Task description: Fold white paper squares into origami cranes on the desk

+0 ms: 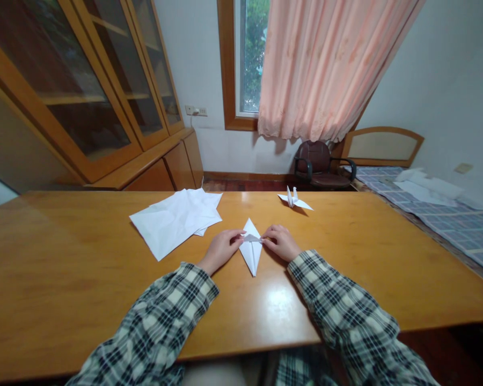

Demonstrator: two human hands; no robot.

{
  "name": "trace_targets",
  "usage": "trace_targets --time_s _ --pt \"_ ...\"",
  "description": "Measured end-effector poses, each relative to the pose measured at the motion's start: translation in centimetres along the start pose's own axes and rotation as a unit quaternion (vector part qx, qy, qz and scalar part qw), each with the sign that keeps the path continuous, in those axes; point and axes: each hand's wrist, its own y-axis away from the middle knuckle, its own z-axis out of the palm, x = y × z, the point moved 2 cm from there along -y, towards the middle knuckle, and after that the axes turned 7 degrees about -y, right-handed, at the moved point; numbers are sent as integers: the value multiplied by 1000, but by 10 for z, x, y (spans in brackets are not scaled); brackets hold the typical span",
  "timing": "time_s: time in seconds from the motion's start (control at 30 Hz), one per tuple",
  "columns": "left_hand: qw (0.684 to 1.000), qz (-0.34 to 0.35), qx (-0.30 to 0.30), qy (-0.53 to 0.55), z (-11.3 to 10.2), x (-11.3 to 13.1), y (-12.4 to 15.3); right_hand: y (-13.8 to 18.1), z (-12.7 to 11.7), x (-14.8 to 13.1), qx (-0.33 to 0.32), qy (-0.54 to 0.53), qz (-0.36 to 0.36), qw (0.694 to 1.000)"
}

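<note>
A white folded paper (253,258), shaped like a narrow diamond, lies on the wooden table in front of me, one point toward me and one away. A folded flap crosses its middle. My left hand (224,246) pinches the left corner of the paper, thumb and fingers closed at the flap's end. On the other side my right hand (280,242) pinches the right corner the same way. Beyond my right hand stands a finished white paper crane (293,199) with spread wings.
Several loose white sheets (173,220) overlap at the table's far left of centre. The wooden table (84,300) ends at a near edge by my body. Behind it stand a glass-doored cabinet (104,96), a dark red armchair (316,161) and a bed (434,209) on the right.
</note>
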Motion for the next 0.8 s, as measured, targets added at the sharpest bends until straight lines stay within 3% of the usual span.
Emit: trace_targets --time_s 0.33,0.8 --pt "998 -20 13 53 4 -2 -4 -1 3 -1 24 6 22 999" --pt "997 60 37 -26 6 0 -5 1 8 -1 28 -15 -18 999"
